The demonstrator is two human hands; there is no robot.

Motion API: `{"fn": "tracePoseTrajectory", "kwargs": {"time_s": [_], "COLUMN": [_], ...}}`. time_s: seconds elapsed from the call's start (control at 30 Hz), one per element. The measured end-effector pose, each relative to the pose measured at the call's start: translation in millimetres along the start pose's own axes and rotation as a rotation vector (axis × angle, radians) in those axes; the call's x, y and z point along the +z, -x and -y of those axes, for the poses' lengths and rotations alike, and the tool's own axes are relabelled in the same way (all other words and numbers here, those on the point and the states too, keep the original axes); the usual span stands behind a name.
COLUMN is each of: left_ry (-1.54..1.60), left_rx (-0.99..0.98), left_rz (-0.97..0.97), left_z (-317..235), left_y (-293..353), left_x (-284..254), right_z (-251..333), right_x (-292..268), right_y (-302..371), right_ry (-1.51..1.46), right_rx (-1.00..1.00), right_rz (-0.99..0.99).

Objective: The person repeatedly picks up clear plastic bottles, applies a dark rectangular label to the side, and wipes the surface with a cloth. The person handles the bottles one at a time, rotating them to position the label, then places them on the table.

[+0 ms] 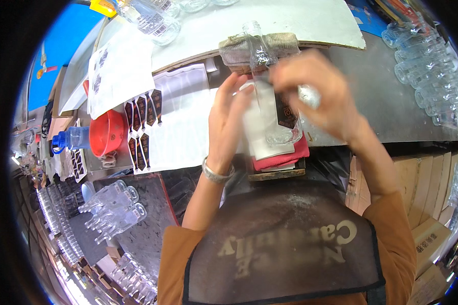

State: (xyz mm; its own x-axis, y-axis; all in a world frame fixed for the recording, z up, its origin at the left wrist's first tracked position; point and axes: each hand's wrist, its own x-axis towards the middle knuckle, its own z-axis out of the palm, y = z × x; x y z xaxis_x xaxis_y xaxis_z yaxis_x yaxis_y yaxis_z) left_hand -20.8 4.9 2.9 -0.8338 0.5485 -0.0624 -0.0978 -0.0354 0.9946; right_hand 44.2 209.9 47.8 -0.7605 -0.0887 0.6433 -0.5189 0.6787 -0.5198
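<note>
A clear glass bottle (263, 86) lies in front of me, its neck pointing away over a rolled, worn towel (285, 44). Its body rests on white and red folded cloths (281, 161) on a small wooden stand. On the bottle's right side sits a dark, pointed label (286, 114). My left hand (226, 114), with a bracelet at the wrist, is beside the bottle's left side, fingers stretched and apart, holding nothing visible. Over the bottle's right side is my right hand (323, 94), fingers curled and blurred by motion; whether they hold anything is hidden.
To the left, a white sheet (183, 117) carries several dark labels (142, 119), next to a red bowl (107, 133) and blue-capped bottle (71, 138). Glass bottles (427, 66) line the right side; others (116, 208) lie lower left. Cardboard boxes (412, 188) stand lower right.
</note>
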Motion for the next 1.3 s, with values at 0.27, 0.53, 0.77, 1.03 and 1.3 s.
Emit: {"fn": "tracePoseTrajectory", "kwargs": {"time_s": [0.27, 0.53, 0.77, 1.03, 1.3], "left_ry": [-0.691, -0.539, 0.272, -0.644, -0.742], "left_rx": [0.434, 0.457, 0.069, 0.382, 0.449], "left_rz": [0.193, 0.107, 0.149, 0.011, -0.028], "left_z": [2.8, 31.1, -9.9, 37.6, 32.9], "left_y": [38.1, 34.2, 32.2, 41.0, 41.2], "left_x": [10.9, 7.8, 26.1, 2.0, 12.2], "right_z": [-29.8, 54.1, 14.0, 41.6, 42.1], "right_x": [-7.1, -26.9, 14.2, 19.5, 16.7], "right_y": [-5.0, 76.1, 76.3, 63.4, 63.4], "right_ry": [-0.179, -0.629, -0.885, -0.089, 0.018], "right_rx": [0.471, 0.647, 1.088, 0.698, 0.665], "right_rz": [-0.155, 0.243, 0.082, 0.135, 0.132]}}
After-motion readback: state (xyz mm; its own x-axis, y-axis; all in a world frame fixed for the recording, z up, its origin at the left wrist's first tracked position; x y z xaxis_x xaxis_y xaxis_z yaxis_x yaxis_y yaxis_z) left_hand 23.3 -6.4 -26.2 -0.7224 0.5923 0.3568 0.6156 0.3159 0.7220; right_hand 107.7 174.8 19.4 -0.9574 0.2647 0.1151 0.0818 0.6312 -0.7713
